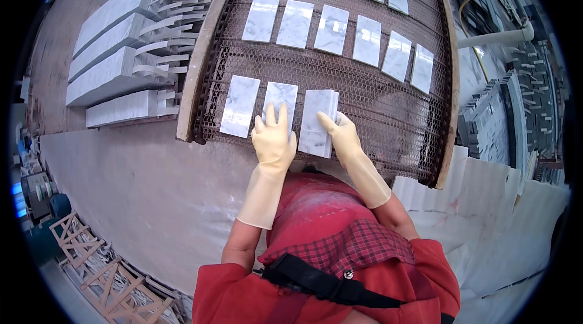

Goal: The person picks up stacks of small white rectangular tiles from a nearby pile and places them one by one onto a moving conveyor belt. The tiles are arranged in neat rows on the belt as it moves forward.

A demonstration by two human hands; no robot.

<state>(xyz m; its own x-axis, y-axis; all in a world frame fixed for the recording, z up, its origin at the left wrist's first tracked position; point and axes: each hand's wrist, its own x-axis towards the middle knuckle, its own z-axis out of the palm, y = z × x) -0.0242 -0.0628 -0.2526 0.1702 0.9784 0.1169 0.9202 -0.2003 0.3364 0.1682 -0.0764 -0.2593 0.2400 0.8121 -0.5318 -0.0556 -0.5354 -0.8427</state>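
Tiles (331,29) laid on a mesh belt (376,117).
A stack (313,120) is gripped at its three-o'clock edge by the right hand (344,137); a tile (282,92), twelve o'clock from the left hand (274,140), is touched by spread fingers.

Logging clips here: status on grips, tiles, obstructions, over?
Left grip spread over the middle front tile; right grip holding the tile stack by its right edge. Other tiles in rows on the mesh belt. No obstruction visible.
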